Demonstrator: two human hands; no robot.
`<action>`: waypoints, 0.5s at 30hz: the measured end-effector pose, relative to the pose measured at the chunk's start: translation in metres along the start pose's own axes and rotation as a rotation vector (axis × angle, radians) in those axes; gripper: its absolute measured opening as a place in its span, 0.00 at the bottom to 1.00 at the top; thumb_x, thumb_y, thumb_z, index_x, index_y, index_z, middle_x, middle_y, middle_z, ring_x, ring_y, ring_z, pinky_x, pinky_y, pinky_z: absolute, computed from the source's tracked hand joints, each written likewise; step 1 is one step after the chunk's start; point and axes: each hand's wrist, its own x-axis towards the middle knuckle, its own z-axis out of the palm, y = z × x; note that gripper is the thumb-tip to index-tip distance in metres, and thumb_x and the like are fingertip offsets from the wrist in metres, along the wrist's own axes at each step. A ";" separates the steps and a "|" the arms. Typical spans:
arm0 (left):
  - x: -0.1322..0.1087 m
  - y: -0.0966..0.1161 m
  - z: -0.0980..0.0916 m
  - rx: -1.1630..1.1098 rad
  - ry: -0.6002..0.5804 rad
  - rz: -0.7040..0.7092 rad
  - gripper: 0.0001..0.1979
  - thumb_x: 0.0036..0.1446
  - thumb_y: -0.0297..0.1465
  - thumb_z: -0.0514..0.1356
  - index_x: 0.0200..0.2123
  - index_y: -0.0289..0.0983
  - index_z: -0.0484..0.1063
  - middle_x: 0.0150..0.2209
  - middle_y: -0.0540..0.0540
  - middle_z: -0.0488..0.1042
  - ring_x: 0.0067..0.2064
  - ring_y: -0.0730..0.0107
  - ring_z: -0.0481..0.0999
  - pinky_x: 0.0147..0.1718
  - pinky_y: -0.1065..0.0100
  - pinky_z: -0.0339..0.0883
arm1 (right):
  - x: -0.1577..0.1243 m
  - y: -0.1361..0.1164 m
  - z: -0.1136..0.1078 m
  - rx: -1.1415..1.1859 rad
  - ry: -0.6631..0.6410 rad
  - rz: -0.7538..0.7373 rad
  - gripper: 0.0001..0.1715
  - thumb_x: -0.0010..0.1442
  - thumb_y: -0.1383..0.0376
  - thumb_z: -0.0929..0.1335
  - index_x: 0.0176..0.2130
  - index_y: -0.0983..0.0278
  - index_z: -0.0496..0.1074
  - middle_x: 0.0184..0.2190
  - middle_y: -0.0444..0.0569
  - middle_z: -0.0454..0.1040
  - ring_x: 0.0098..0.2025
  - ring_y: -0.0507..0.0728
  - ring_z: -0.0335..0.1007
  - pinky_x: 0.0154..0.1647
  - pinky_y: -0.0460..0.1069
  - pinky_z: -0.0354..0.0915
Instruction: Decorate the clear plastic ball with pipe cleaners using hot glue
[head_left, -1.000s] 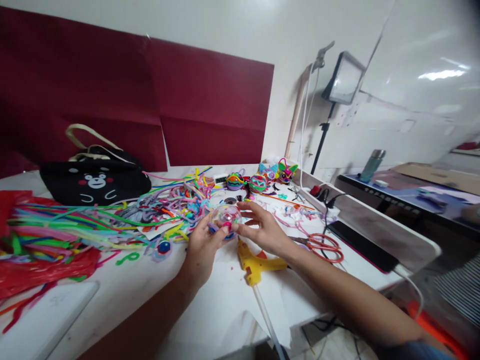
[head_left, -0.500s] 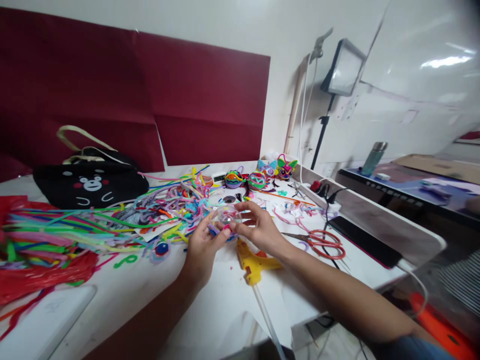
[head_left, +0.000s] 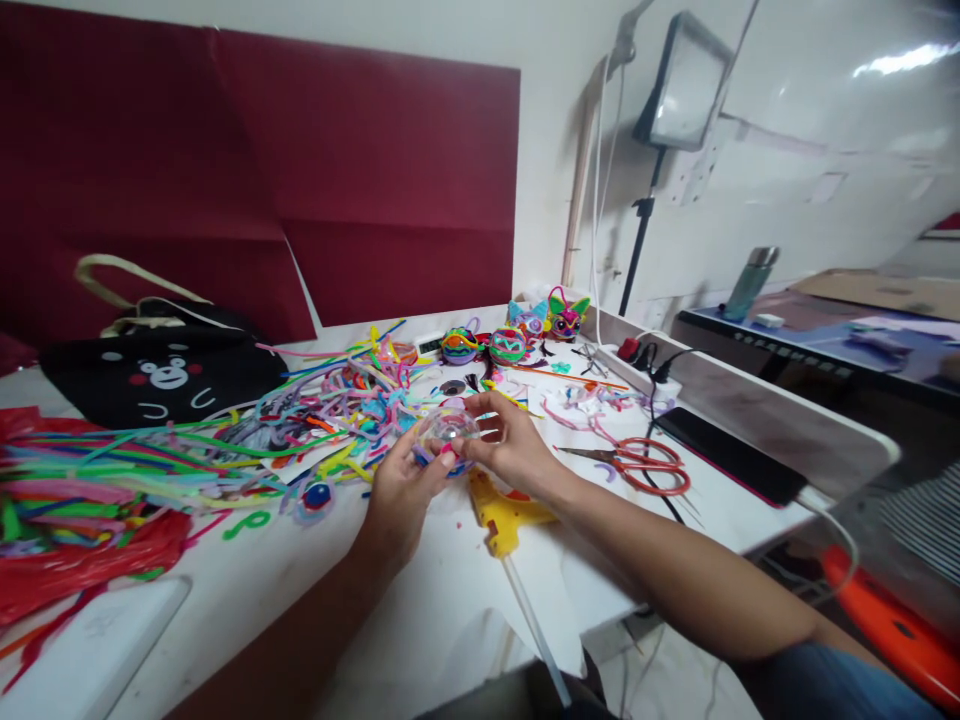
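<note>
A clear plastic ball (head_left: 448, 432) with coloured strips stuck on it sits between both my hands above the white table (head_left: 420, 600). My left hand (head_left: 401, 490) cups it from below and behind, fingers curled round it. My right hand (head_left: 504, 440) grips it from the right, thumb and fingertips pressed on its surface near a pink strip. A yellow glue gun (head_left: 499, 515) lies on the table just under my right wrist.
A heap of coloured pipe cleaners (head_left: 187, 450) spreads over the left half, with a red plastic bag (head_left: 82, 555) and a black bear tote (head_left: 161, 370) behind. Finished colourful balls (head_left: 510, 340) stand at the back. Red scissors (head_left: 637, 462), a phone (head_left: 731, 468) and cables lie right.
Both hands have stayed on the ball, turning it slightly. The camera has tilted and shifted, so the whole scene sits a little higher and further left.
</note>
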 end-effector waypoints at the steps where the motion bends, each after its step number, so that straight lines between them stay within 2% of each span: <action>1: 0.000 0.000 0.000 0.006 -0.009 -0.008 0.38 0.44 0.30 0.70 0.60 0.36 0.63 0.45 0.42 0.76 0.46 0.59 0.76 0.43 0.63 0.73 | 0.000 0.001 0.000 -0.014 0.003 -0.001 0.28 0.46 0.61 0.74 0.47 0.64 0.68 0.44 0.49 0.72 0.41 0.56 0.69 0.39 0.51 0.68; 6: -0.001 0.000 0.003 0.007 -0.024 -0.022 0.37 0.45 0.30 0.70 0.59 0.37 0.63 0.50 0.39 0.75 0.50 0.55 0.76 0.45 0.60 0.74 | -0.001 0.004 -0.002 -0.071 0.010 -0.016 0.28 0.48 0.62 0.73 0.48 0.63 0.67 0.43 0.48 0.71 0.41 0.56 0.69 0.41 0.51 0.67; 12: 0.001 -0.005 0.002 -0.031 -0.033 -0.031 0.38 0.43 0.29 0.70 0.59 0.36 0.64 0.46 0.41 0.77 0.47 0.56 0.78 0.46 0.57 0.74 | -0.002 0.005 -0.004 -0.128 0.003 0.001 0.30 0.48 0.61 0.73 0.50 0.62 0.67 0.43 0.48 0.71 0.39 0.55 0.68 0.40 0.52 0.67; 15: 0.001 -0.006 0.001 -0.030 -0.033 -0.036 0.37 0.44 0.29 0.70 0.59 0.37 0.64 0.47 0.41 0.77 0.48 0.55 0.78 0.46 0.57 0.74 | -0.003 0.005 -0.006 -0.140 -0.001 -0.001 0.30 0.48 0.62 0.73 0.50 0.62 0.66 0.43 0.48 0.71 0.39 0.55 0.68 0.40 0.52 0.67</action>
